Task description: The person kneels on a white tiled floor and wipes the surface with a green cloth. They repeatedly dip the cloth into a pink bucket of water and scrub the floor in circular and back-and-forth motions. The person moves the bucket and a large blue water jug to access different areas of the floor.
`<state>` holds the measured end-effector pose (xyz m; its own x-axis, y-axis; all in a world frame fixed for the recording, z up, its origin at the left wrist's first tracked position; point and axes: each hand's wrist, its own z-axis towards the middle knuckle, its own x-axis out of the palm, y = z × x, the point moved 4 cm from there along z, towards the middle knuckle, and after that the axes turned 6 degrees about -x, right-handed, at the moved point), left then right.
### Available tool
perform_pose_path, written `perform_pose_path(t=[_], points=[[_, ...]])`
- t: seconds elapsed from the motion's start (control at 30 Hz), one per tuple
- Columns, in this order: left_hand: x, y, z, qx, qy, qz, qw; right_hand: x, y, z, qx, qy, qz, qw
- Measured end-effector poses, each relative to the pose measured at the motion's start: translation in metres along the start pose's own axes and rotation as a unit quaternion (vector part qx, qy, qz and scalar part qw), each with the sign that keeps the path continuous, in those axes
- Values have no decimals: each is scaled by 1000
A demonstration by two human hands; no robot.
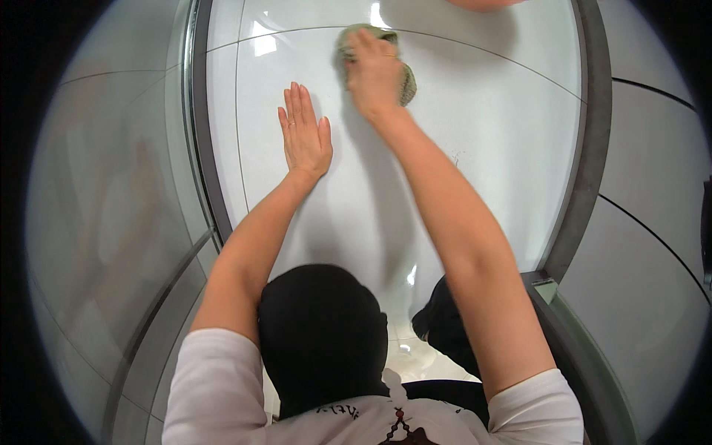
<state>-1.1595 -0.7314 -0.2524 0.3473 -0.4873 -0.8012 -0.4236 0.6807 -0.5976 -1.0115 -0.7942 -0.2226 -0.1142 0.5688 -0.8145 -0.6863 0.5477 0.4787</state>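
Note:
My right hand (375,78) presses a green cloth (409,89) onto the glossy white tiled floor (473,122). The fingers lie over the cloth, and parts of it show past the fingertips and the thumb side; the hand is slightly blurred. To the left, my left hand (306,130) rests palm down on the same tiles, fingers together and thumb apart, holding nothing. A few small dark marks (457,157) are on the floor right of my right forearm.
A dark grey sill (592,111) bounds the floor on the right, and a metal-edged glass panel (117,194) stands on the left. An orange rounded object (483,3) is cut off at the top edge. My black-clad knee (322,334) is close below my arms.

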Motion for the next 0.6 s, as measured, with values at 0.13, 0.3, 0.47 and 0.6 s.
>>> perform_pose_path(t=[0.13, 0.3, 0.47, 0.6], points=[[0, 2, 0, 3, -24, -44, 999, 21, 29, -30, 17, 88, -72, 993], [-2, 6, -1, -8, -10, -32, 999, -36, 4, -115, 46, 156, -86, 983], [-8, 12, 0, -10, 55, -6, 998, -57, -8, -141, 44, 143, -92, 984], [-36, 22, 11, -119, 47, -119, 985, -14, 30, -99, 5, 17, 46, 999]])
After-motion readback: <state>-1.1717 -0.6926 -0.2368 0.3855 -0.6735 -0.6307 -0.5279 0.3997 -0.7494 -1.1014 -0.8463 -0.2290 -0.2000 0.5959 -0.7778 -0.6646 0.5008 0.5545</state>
